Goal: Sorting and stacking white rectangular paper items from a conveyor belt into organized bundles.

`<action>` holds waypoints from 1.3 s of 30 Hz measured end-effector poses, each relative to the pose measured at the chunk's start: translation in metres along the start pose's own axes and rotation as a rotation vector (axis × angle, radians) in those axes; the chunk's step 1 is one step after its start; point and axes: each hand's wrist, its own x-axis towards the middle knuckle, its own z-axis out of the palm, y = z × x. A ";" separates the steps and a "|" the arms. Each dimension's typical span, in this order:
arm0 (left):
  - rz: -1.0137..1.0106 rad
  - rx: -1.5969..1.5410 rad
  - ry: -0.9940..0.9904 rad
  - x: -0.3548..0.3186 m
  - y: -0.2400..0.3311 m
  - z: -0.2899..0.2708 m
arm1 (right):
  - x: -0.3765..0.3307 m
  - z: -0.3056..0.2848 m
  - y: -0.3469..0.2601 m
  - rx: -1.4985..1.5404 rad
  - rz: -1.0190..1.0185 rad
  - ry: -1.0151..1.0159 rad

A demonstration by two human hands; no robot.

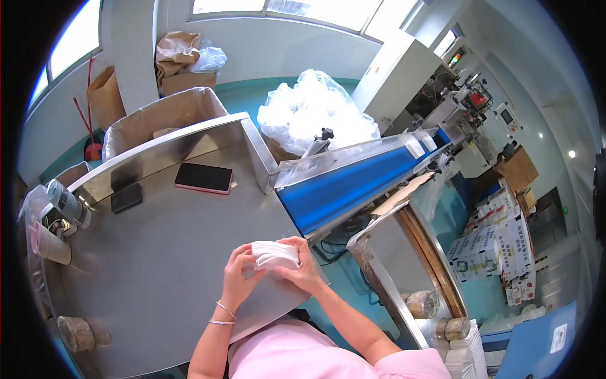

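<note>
Over the near right edge of the metal table [164, 271], I hold a small stack of thin white curved pieces [276, 254] between both hands. It looks soft and layered; its exact kind I cannot make out. My left hand [237, 273] grips its left end, thumb below and fingers above. On the right end, my right hand [305, 268] is closed in the same way. Beyond my hands a blue conveyor belt [353, 186] slopes away to the right, and similar white pieces [415, 148] lie near its far end.
A phone [203, 177] and a dark flat case [127, 198] lie on the table. Cups [50, 243] and a tape roll [76, 333] stand at left. Behind are a lined carton [164, 117] and a bulky white plastic bag [312, 110]. A metal-topped stand [404, 252] is at right.
</note>
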 end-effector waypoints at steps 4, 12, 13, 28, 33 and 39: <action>0.042 -0.037 0.070 -0.006 -0.017 -0.002 | 0.000 0.002 0.002 -0.029 -0.096 -0.068; -0.162 -0.397 -0.095 0.002 -0.019 -0.003 | -0.005 -0.003 -0.001 -0.018 0.015 -0.050; -0.274 -0.434 -0.159 0.003 -0.020 -0.006 | -0.004 -0.006 -0.004 -0.041 0.149 -0.084; -0.210 0.015 -0.104 -0.013 -0.004 -0.004 | 0.091 -0.063 0.049 0.450 0.309 0.636; 0.063 0.308 -0.244 -0.018 0.004 0.017 | 0.055 -0.089 0.054 0.426 0.444 0.194; -0.287 -0.134 -0.235 -0.003 0.078 -0.006 | -0.044 -0.065 -0.001 0.123 0.438 0.230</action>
